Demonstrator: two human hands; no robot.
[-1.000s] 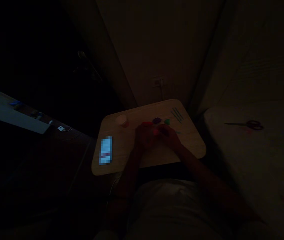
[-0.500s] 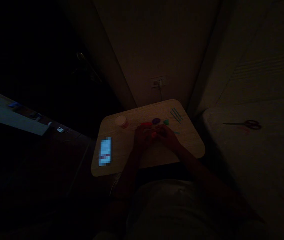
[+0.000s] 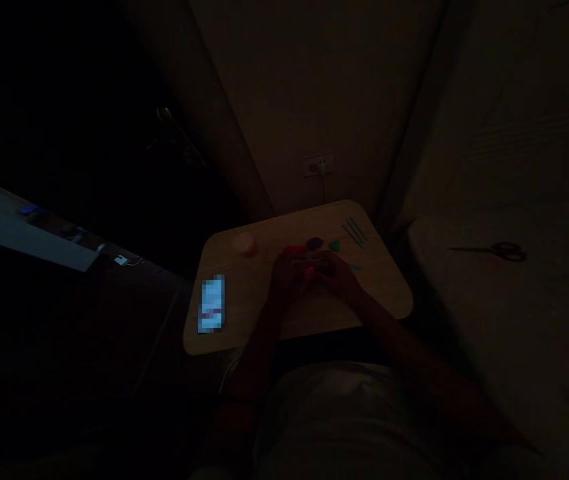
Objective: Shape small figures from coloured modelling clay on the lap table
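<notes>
In dim light, my left hand (image 3: 287, 279) and my right hand (image 3: 335, 272) meet over the small wooden table (image 3: 379, 293). Both are closed, fingers curled around a small orange-red lump (image 3: 309, 273) that looks like modelling clay. A thin pale strip seems to run between the fingers, too dark to make out. Just beyond my left fingers lies a red lump (image 3: 293, 250). A purple lump (image 3: 315, 244) and a green lump (image 3: 334, 246) rest behind my right hand. A light blue stick (image 3: 354, 267) shows beside my right hand, partly hidden by it.
Several thin greenish sticks (image 3: 355, 232) lie at the table's far right. A round pinkish tub (image 3: 245, 245) stands at the back left, and a lit phone (image 3: 211, 304) lies at the front left. Scissors (image 3: 507, 251) rest on a pale surface to the right.
The whole view has shifted slightly and grown a little darker. My hands stay together around the orange-red lump, with hardly any visible movement.
</notes>
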